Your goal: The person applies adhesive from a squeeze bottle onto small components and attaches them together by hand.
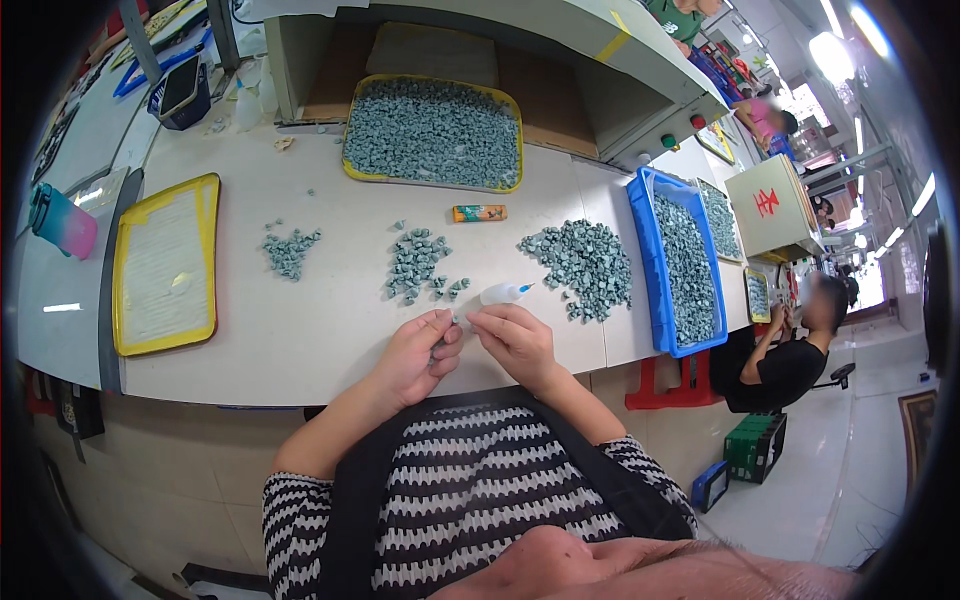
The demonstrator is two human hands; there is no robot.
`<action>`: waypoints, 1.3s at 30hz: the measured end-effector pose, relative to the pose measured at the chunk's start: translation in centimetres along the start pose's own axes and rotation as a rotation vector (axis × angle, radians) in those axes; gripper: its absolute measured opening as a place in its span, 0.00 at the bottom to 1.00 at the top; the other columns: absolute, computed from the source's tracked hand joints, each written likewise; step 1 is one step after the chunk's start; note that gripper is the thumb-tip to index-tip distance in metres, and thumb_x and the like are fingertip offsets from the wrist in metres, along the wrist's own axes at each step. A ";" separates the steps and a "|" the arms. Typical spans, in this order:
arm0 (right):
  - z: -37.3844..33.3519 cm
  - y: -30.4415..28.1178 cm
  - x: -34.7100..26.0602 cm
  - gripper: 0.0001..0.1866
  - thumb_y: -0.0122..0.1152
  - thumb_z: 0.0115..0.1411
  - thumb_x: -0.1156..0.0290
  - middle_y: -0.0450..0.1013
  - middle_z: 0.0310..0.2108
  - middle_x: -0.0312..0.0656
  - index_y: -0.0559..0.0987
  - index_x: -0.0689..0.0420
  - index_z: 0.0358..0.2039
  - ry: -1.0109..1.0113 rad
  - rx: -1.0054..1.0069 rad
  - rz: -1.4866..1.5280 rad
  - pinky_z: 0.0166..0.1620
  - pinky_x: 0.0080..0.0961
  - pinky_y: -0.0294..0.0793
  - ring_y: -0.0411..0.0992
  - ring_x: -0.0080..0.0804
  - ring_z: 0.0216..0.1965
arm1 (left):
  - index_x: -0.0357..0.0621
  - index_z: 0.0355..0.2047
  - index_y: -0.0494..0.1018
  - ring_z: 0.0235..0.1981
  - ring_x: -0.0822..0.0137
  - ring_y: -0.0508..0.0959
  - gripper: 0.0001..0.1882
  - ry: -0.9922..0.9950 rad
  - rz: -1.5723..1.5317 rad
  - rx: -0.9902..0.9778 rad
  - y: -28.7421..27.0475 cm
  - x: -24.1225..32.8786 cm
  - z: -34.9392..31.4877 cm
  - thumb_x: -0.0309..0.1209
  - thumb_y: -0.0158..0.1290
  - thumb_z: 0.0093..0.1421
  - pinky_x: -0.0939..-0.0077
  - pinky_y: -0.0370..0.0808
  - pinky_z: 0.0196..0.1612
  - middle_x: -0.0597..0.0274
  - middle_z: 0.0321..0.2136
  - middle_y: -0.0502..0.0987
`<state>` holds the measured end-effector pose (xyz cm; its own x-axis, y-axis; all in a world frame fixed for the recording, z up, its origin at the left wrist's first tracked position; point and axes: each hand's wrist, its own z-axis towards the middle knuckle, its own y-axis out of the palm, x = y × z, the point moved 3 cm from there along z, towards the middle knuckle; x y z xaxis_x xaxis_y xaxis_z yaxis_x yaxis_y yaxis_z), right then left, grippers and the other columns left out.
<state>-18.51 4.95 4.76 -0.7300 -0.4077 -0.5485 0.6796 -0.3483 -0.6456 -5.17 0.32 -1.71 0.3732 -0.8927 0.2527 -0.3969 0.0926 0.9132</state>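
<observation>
My left hand [422, 356] is closed near the table's front edge, a small grey-green piece [456, 320] at its thumb and fingertip. More grey-green shows in its curled fingers. Just to the right, my right hand [518, 346] is pinched, its fingertips close to that piece; what they hold is too small to make out. A white squeeze bottle with a blue tip [505, 293] lies on its side just beyond my right hand; whether the hand touches it is unclear. Ahead are a middle cluster of grey-green pieces [416, 262], a larger heap [583, 262] at right and a smaller cluster [289, 254] at left.
A yellow-rimmed tray [215, 262] with a whitish surface lies at left. Another yellow tray [348, 150], full of pieces, stands before the open box-like machine [640, 80]. A blue bin [654, 270] of pieces is at right. An orange tube-like pack [480, 213] lies mid-table. A person [790, 345] sits at far right.
</observation>
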 end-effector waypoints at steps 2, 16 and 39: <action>-0.1 -0.1 0.0 0.12 0.61 0.46 0.84 0.74 0.31 0.42 0.79 0.59 0.34 -0.002 -0.015 0.007 0.30 0.21 0.74 0.73 0.30 0.28 | 0.46 0.31 0.61 0.19 0.80 0.57 0.07 0.014 -0.004 0.018 0.0 0.2 0.0 0.33 0.41 0.65 0.89 0.53 0.17 0.70 0.22 0.62; -3.5 -0.4 2.2 0.12 0.61 0.49 0.77 0.69 0.36 0.43 0.76 0.59 0.36 0.131 -0.312 -0.219 0.38 0.26 0.72 0.71 0.36 0.36 | 0.46 0.30 0.60 0.19 0.78 0.56 0.06 0.031 -0.026 0.006 -0.1 0.2 0.3 0.32 0.39 0.65 0.87 0.52 0.17 0.69 0.22 0.62; 0.7 1.2 -0.1 0.12 0.63 0.45 0.82 0.74 0.34 0.47 0.77 0.65 0.34 -0.167 -0.038 -0.055 0.33 0.24 0.75 0.75 0.37 0.32 | 0.45 0.34 0.63 0.18 0.80 0.57 0.08 0.016 0.012 -0.002 -0.2 0.3 -0.1 0.35 0.41 0.65 0.89 0.54 0.17 0.71 0.22 0.62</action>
<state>-17.57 3.94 4.40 -0.7416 -0.5249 -0.4177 0.6335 -0.3434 -0.6934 -4.88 0.08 -1.74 0.3816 -0.8843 0.2688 -0.4001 0.1041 0.9105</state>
